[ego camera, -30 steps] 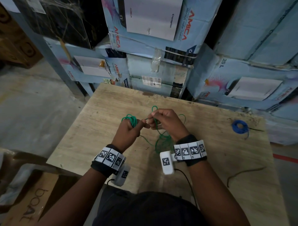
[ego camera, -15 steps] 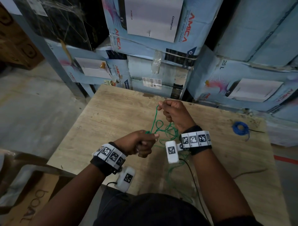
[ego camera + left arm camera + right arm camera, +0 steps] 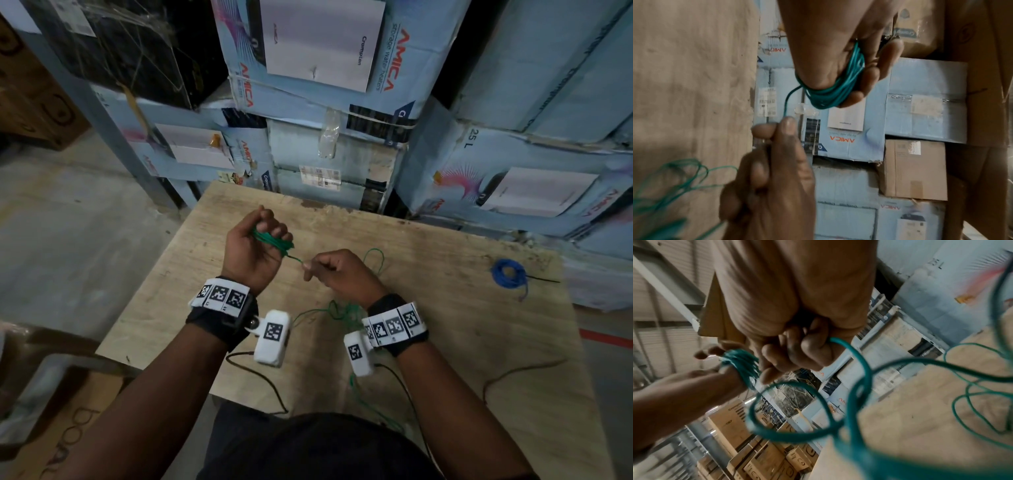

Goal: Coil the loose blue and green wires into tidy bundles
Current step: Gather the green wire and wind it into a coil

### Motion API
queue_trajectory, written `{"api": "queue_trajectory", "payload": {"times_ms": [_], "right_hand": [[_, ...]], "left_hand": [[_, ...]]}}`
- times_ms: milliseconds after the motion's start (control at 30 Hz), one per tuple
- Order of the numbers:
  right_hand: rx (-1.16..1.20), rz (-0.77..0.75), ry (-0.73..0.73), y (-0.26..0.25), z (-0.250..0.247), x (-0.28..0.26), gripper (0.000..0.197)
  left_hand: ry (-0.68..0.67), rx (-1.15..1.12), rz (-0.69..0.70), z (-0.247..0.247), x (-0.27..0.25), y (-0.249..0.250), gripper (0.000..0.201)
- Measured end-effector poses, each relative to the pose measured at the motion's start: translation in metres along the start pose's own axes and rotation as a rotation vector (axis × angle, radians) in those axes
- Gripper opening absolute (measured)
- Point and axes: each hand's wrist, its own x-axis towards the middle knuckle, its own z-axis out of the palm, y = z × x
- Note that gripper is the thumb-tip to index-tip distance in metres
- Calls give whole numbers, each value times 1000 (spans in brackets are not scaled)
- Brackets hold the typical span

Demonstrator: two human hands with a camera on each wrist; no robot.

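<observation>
While your left hand (image 3: pixel 255 245) is clamping the green wire (image 3: pixel 274 240) coil, your right hand (image 3: pixel 337 272) is pinching its springy, light strand just beside; slack is probably tangling on the table (image 3: pixel 479 342).

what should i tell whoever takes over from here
Left hand: green coil wound round its fingers, gripped.
Right hand: pinches the green wire's free run just beside the coil.
Slack: loose green loops lie on the table under the right wrist and trail off the near edge.
Blue coil: already bundled, far right of the table.
Left to do: wind the remaining green slack onto the coil, then set it down.
</observation>
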Motion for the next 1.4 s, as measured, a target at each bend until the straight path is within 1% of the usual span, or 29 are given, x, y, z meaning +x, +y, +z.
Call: {"api": "queue_trajectory", "payload": {"times_ms": [67, 167, 200, 267, 300, 333, 367, 433, 500, 533, 600, 700, 733, 800, 867, 967, 1067, 1100, 1167, 1233, 1300, 1333, 1400], "right_hand": [[-21, -28, -12, -6, -4, -3, 24], [-93, -61, -55, -17, -8, -5, 18], [-144, -71, -75, -20, -8, -6, 18], [-211, -89, -98, -27, -8, -7, 16], [-219, -100, -95, -29, -8, -7, 15], [-220, -112, -86, -30, -8, -7, 14], [-221, -127, -75, -32, -9, -8, 13], [-213, -149, -52, -33, -15, -7, 13], [-199, -158, -21, -29, -25, -5, 11], [-174, -161, 3, -27, -31, -4, 9], [-103, -174, 51, -24, -42, -3, 9], [25, -194, 74, -20, -46, -1, 13], [82, -196, 69, -18, -45, 1, 14], [188, -199, 60, -14, -38, 5, 14], [258, -192, 72, -11, -30, 7, 8], [321, -158, 60, -3, -18, 9, 13], [329, -102, 21, 6, -10, 10, 17], [336, -89, -1, 9, -8, 10, 18], [356, -85, -28, 12, -5, 6, 19], [322, -50, -26, 17, -2, 4, 22], [268, 0, -33, 24, 1, 3, 21], [244, 17, -46, 24, 2, 2, 19], [233, 52, -67, 24, 4, 0, 15]], "left_hand": [[82, 97, 53, -10, 8, 0, 38], [225, 281, 79, -25, 15, -7, 30], [254, 382, 82, -27, 16, -11, 28], [272, 743, 119, -25, 15, -20, 27], [255, 947, 158, -22, 13, -25, 28], [220, 1104, 187, -20, 11, -29, 27], [180, 1208, 195, -17, 8, -32, 27], [56, 1307, 132, -10, 2, -37, 27], [-33, 1337, 10, -7, -4, -37, 36], [-44, 1288, -66, -6, -7, -37, 39], [-55, 1079, -218, -5, -11, -34, 43], [-166, 831, -406, -3, -15, -33, 54], [-207, 739, -456, -1, -17, -32, 54], [-276, 580, -510, 1, -20, -28, 49], [-318, 426, -528, 0, -23, -24, 38], [-306, 246, -520, -3, -26, -23, 27], [-281, 140, -530, -6, -30, -25, 22], [-293, 104, -542, -7, -32, -26, 23], [-292, 74, -528, -8, -33, -26, 32], [-221, 100, -469, -7, -35, -28, 40], [-154, 87, -407, -6, -34, -30, 40], [-139, 45, -383, -6, -33, -31, 39], [-124, -67, -354, -4, -32, -32, 43]]}}
